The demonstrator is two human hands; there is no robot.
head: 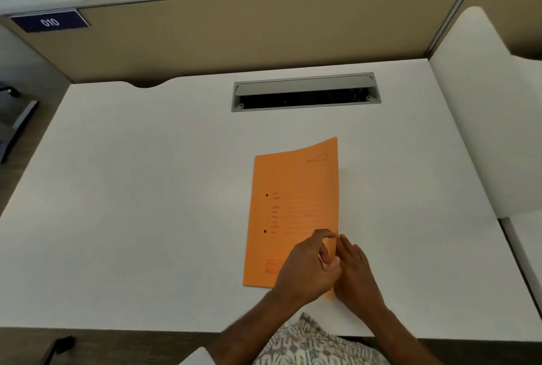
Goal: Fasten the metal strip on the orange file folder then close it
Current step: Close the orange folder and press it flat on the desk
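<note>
Watching both hands at the folder's near right corner: left hand loosely curled over the cover, right hand flat, open by its edge. Orange file folder lies shut on the white desk. Metal strip hidden; I judge closing almost done.

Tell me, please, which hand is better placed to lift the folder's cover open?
The right hand, probably: it lies along the orange file folder's free right edge, while the left hand rests atop the cover, fingers raised.
</note>
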